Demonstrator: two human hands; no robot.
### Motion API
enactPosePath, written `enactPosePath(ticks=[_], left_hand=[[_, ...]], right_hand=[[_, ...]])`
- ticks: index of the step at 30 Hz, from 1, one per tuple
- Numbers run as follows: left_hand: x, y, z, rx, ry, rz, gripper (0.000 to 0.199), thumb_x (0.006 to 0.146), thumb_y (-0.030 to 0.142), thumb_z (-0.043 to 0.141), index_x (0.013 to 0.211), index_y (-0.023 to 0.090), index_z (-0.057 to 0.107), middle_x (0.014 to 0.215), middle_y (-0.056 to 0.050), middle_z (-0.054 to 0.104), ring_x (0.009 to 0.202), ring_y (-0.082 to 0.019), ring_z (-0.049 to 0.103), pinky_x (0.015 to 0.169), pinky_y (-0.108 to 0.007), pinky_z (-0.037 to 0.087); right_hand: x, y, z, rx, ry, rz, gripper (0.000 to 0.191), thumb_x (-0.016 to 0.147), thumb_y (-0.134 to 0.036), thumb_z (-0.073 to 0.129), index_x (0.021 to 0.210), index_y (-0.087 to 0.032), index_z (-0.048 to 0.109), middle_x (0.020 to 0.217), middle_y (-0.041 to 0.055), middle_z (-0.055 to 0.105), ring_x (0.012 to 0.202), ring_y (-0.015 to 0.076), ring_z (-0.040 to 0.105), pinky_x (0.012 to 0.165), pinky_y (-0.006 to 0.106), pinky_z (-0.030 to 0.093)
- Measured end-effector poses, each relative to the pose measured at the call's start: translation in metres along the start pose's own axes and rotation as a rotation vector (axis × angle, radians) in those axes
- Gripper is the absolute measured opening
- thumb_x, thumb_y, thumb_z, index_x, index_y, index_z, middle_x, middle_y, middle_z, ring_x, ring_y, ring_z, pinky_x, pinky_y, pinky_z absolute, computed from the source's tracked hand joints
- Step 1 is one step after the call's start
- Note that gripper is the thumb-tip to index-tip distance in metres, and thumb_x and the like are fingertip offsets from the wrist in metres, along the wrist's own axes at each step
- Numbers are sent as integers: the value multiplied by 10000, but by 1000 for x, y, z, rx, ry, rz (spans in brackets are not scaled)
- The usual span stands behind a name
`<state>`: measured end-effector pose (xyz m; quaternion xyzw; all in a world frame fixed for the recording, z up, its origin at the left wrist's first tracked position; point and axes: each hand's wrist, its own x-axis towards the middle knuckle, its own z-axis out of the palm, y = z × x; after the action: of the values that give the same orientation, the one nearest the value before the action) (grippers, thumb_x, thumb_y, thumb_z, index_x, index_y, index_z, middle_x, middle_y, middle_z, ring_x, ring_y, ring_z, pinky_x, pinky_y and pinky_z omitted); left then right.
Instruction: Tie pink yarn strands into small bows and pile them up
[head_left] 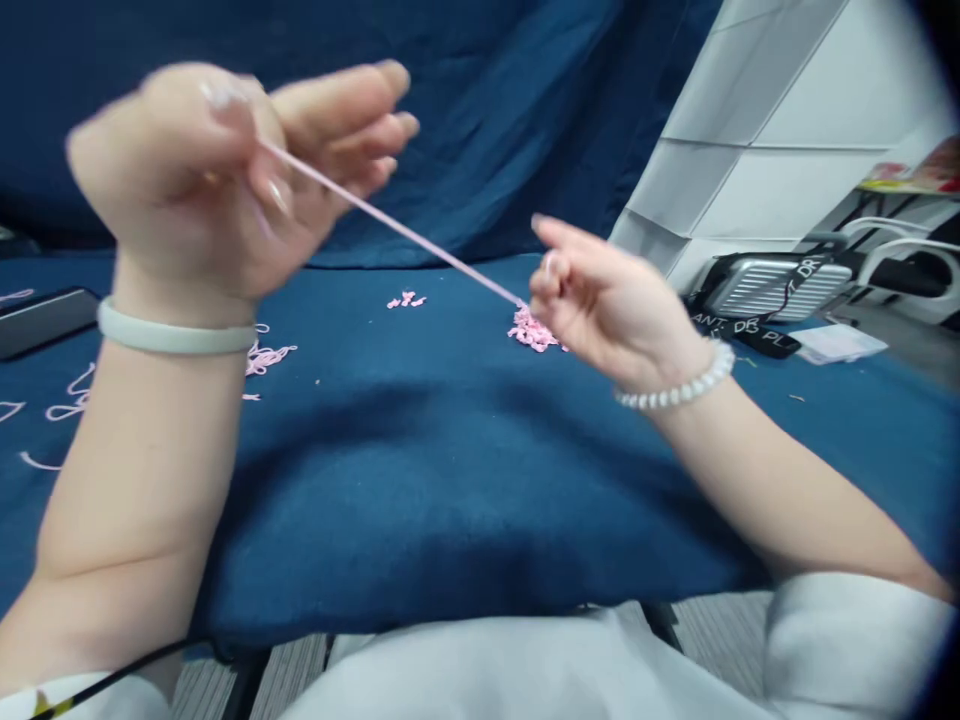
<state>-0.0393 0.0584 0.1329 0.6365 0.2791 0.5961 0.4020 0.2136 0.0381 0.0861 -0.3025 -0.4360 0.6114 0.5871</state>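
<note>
Left hand [202, 190] raised above right hand [607, 305], pink cord [390, 222] taut between

Prob. a work rm: blue cloth table [420, 480], white wall panels [750, 130].

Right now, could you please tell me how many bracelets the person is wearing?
2: a pale green bangle on the left wrist and a white beaded bracelet on the right wrist.
</note>
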Motion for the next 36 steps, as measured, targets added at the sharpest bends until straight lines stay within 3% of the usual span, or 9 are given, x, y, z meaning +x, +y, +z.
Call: enactPosePath(ticks=[3,6,9,13,19,23,30,33,36], left_hand=[[-14,-17,19,-267,-322,19,591,940,161,144,397,124,375,935,-36,696,1042,-241,624,956,-519,418],[-33,-39,31,-289,-128,-237,546,950,215,266,449,146,471,647,-33,627,901,-218,674,867,-500,500],[-52,-59,31,-215,44,-475,393,915,329,442,594,168,601,738,-29,651,912,-220,665,841,-445,538],[-66,-80,19,-348,73,-536,263,893,331,508,823,150,685,998,-63,669,843,-147,668,856,-325,547],[-71,-113,13,-357,176,-690,124,856,137,556,851,97,674,760,-63,687,716,-99,669,847,-260,532],[-73,-124,19,-269,363,-688,95,754,86,664,843,117,678,819,-53,701,795,-124,675,899,-323,504],[-50,-126,32,-282,442,-516,97,735,137,684,822,171,660,881,-19,688,845,-126,647,888,-361,488],[-44,-130,46,-284,428,-456,93,745,139,668,830,158,636,806,-11,679,771,-109,652,858,-320,496],[-53,-135,67,-300,311,-540,350,742,111,663,1070,180,560,832,-25,693,756,-122,666,821,-314,507]], right_hand=[[-15,39,-32,86,68,163,179,821,-73,512,940,-178,594,569,-67,539,525,41,576,518,129,507],[-26,57,-56,151,139,307,93,826,-91,521,863,-156,576,585,-40,536,538,55,579,539,139,531],[-33,55,-67,134,162,327,127,791,-39,534,844,-142,585,702,15,602,641,73,632,576,129,549],[-35,46,-71,185,273,226,171,819,-27,508,872,-156,607,826,33,637,782,72,665,707,122,569],[-31,51,-77,223,434,11,221,866,-41,446,875,-200,599,822,6,629,851,52,656,857,147,542],[-34,49,-72,269,443,22,204,850,-57,475,881,-219,596,790,-5,619,807,55,649,869,178,540],[-59,44,-43,235,299,39,139,829,-142,525,855,-251,607,680,-30,552,687,70,608,983,304,479],[-57,52,-47,212,284,72,163,774,-114,569,863,-246,601,666,-35,538,656,71,600,1010,329,457],[-52,64,-53,196,303,124,214,750,-72,570,884,-239,586,668,-41,539,650,65,610,1008,323,463]])
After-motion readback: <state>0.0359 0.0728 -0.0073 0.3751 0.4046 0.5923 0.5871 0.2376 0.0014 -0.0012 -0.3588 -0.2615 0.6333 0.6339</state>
